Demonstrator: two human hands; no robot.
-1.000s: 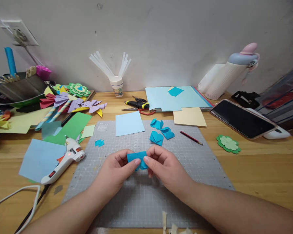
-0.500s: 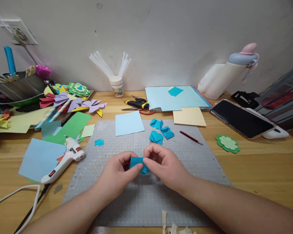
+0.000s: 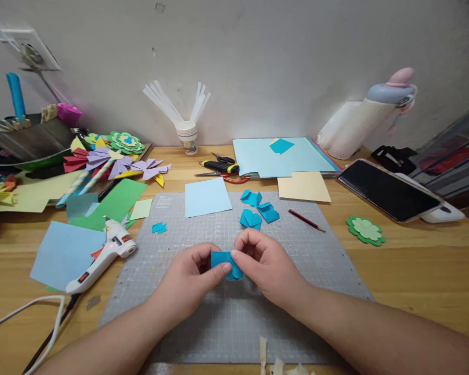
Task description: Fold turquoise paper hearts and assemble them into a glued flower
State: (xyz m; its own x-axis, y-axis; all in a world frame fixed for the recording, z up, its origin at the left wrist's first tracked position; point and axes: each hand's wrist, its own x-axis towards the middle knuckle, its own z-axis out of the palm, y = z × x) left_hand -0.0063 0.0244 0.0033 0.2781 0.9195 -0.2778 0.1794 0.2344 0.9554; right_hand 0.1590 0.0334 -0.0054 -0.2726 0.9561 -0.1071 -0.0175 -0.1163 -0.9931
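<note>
A small piece of folded blue paper point(image 3: 221, 259) is held between my two hands, over the grey cutting mat point(image 3: 234, 333). My left hand point(image 3: 193, 276) pinches its left side, thumb lying across the front. At the upper right, my right hand point(image 3: 263, 265) grips it between thumb and forefinger. My fingers cover its back and part of its right side. Just beyond my right hand lie several similar folded blue pieces point(image 3: 250, 219). Small blue scraps point(image 3: 159, 228) rest on the mat to the left. A square of light blue paper point(image 3: 208, 197) lies at the mat's far edge.
A white hot glue gun point(image 3: 101, 258) with its cord lies left. Scissors and a craft knife point(image 3: 219, 167), a paper cup point(image 3: 187, 138) and a paper stack point(image 3: 258, 156) sit behind. A pencil point(image 3: 307, 221), phone point(image 3: 389, 190) and green paper flower point(image 3: 365, 230) are right.
My right hand has shifted slightly to the right and up, and the folded blue paper has moved a little right with it. Both hands keep their grip.
</note>
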